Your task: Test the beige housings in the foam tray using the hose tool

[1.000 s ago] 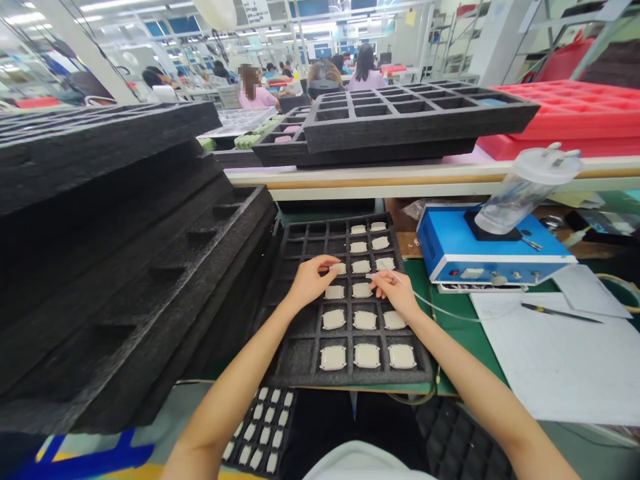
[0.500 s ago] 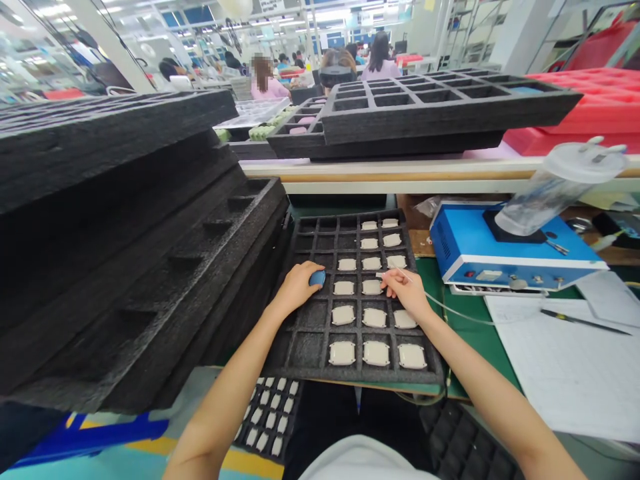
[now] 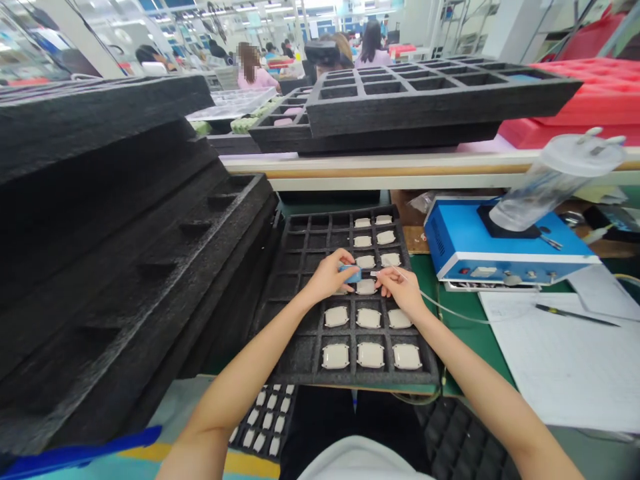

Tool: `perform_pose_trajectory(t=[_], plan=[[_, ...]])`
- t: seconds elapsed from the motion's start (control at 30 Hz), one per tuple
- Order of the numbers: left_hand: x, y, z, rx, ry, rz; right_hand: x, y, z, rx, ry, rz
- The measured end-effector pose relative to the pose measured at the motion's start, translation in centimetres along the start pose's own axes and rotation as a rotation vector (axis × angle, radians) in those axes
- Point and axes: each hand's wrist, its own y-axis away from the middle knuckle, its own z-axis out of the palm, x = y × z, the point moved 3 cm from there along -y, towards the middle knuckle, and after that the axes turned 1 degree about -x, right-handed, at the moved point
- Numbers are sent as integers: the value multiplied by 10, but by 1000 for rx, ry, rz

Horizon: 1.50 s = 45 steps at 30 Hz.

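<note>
A black foam tray with square compartments lies in front of me, white squarish casings sitting in its middle and right columns. My left hand is closed on a small blue casing, held above the tray's middle. Just to its right, my right hand pinches a thin tool with a white tip, pointing left towards the blue casing. The tip and the casing look slightly apart. From the right hand a clear thin tube trails off to the right.
Stacked black foam trays rise close on the left. A blue machine carrying a clear cylinder stands at right, beside paper sheets and a black pen. More trays rest on the shelf ahead; people sit beyond.
My left hand has moved right with the blue casing, from the tray's left columns up to the tool tip. My right hand has hardly moved. The view has shifted slightly.
</note>
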Motion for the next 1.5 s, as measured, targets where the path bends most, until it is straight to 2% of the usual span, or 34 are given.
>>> perform_pose_trajectory(t=[0.1, 0.2, 0.33, 0.67, 1.07, 1.27, 1.37, 1.5], plan=[[-8, -10, 22, -63, 116, 43, -2, 0, 0, 7, -9, -18], [-19, -10, 29, -112, 190, 68, -1, 0, 1, 1, -20, -24], [-26, -7, 26, -172, 234, 67, 5, 0, 1, -17, -26, -25], [-30, -9, 23, -220, 274, 57, 12, -1, -1, -39, 33, -40], [-27, -8, 22, -245, 306, 23, 10, 1, -2, -56, 75, -64], [-25, -8, 21, -256, 399, -39, 10, 2, -1, -32, 58, -69], [-26, -7, 19, -294, 477, -117, 5, 7, -2, 23, 112, -156], [-26, -4, 16, -392, 569, -244, -6, 18, 0, 40, 370, -436]])
